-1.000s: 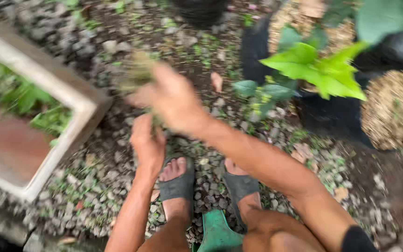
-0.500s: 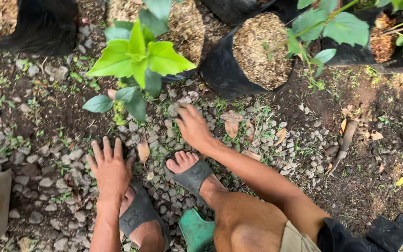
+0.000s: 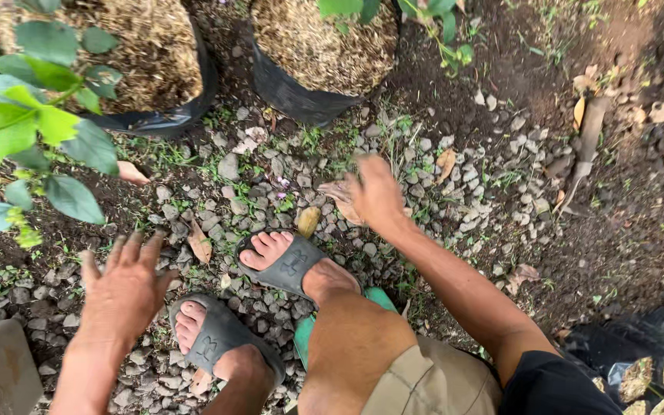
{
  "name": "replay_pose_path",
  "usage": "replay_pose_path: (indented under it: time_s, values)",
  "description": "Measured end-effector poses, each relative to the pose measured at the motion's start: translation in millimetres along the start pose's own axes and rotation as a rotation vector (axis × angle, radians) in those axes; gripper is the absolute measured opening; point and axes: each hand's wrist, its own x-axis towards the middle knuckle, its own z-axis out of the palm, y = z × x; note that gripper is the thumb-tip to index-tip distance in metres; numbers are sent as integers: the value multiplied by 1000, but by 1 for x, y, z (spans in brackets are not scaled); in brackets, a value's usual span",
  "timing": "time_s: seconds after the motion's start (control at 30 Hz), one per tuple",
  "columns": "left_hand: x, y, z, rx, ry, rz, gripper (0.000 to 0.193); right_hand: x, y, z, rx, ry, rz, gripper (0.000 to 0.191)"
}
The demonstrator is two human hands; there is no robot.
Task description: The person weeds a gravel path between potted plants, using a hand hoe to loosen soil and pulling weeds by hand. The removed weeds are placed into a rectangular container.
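Landmark: black polybag (image 3: pixel 301 96), soft plastic, round-mouthed, packed with coarse tan husk mulch. Count of such bags at the top edge: two; second polybag (image 3: pixel 170 115) just left of the landmark, same fill, carrying a broad-leaved green seedling (image 3: pixel 32 131).

Below the landmark: bed of grey gravel (image 3: pixel 455 184), small angular stones mixed with thin weed sprouts and dark damp soil.

Right hand (image 3: pixel 374 196): below and slightly right of the landmark, fingers curled against the gravel, pinching a dry brown leaf (image 3: pixel 341 192), crisp and curled. Motion blur present.

Left hand (image 3: pixel 124 288): well below and left of the landmark, fingers spread wide, holding nothing, hovering over stones.

Footwear: two dark grey rubber slide sandals; right sandal (image 3: pixel 290 265) below the landmark, left sandal (image 3: pixel 220 334) lower and further left.

Other loose dry leaves near the landmark: yellowish leaf (image 3: pixel 308 220) just beside the right sandal, tan leaf (image 3: pixel 200 244) left of it.
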Motion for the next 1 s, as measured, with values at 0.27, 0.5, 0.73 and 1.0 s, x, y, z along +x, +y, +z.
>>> replay_pose_path:
  time_s: [0.27, 0.5, 0.73, 1.0]
  values:
    - [-18, 19, -103, 572, -68, 220, 63, -29, 60, -25, 647, -20, 483, 24]
    - [53, 107, -102, 497, -145, 337, 77, -16, 81, -81, 105, 302, 209, 12]
    - [75, 177, -58, 435, -211, 562, 69, 44, 70, -122, -114, 47, 269, 12]
    - [130, 246, 0, 111, 511, 596, 57, 42, 80, -48, -251, 127, -71, 14]
